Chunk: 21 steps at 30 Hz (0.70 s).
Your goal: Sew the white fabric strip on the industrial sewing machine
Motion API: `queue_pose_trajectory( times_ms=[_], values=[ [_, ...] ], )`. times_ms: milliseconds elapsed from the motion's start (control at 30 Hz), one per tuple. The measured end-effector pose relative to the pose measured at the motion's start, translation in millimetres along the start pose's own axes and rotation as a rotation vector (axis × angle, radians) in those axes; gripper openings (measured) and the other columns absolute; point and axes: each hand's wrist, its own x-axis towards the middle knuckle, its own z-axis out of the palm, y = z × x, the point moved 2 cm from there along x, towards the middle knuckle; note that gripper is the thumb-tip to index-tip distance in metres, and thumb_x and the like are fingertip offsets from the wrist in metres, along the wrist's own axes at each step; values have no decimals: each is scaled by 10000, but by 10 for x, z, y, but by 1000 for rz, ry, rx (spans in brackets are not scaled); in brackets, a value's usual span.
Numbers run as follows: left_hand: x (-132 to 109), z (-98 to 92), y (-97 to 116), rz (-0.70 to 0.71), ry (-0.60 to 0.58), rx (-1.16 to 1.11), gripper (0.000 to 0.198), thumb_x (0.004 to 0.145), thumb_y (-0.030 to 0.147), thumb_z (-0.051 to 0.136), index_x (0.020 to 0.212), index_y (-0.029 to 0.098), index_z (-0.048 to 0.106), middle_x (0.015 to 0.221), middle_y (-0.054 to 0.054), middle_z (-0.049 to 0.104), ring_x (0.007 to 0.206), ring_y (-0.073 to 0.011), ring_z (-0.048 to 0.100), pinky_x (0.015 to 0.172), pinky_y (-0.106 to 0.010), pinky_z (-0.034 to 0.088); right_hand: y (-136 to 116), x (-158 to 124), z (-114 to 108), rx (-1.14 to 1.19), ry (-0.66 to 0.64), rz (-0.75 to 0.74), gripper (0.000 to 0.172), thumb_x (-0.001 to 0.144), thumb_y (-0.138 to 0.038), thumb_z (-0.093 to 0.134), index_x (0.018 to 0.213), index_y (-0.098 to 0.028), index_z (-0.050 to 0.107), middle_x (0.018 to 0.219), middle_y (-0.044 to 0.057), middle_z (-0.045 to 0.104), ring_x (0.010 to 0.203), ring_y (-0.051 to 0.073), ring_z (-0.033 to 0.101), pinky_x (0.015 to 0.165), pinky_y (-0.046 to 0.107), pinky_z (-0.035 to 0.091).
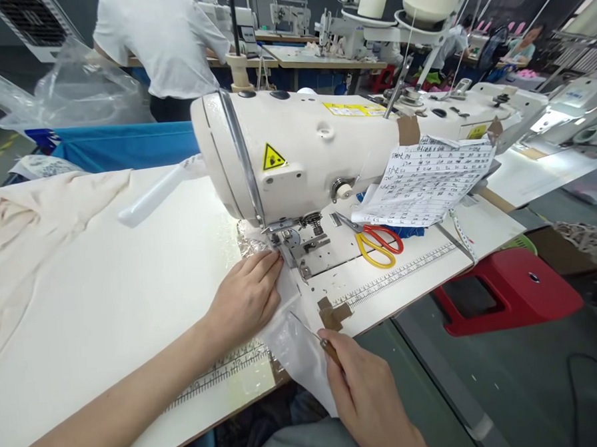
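Observation:
A white sewing machine stands on the table, its presser foot low over a strip of thin white fabric. Close beside the foot, my left hand grips the fabric, its fingers together and bent; the fingertips are partly hidden. The strip runs from the foot down over the table's front edge. My right hand is closed round the wooden handle of an awl. The awl's thin metal point lies over the fabric, pointing up and left toward the machine.
Scissors with red and yellow handles lie right of the needle area. A handwritten sheet hangs on the machine. Cream fabric covers the table's left end. At right is a red stool. A person in white works behind.

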Motion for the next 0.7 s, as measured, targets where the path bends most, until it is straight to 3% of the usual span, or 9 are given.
queue_pose_trajectory(
  times_ms=[700],
  values=[
    [-71,-27,173,-36,-74,23,481,980,191,350,1337,-15,597,1374,-208,607,1308,-342,527,1088,-495,462,-26,295,15,-83,-70,-27,304,960,-71,381,1198,-163,546,971,45,746,792,199,742,603,295,546]
  ],
)
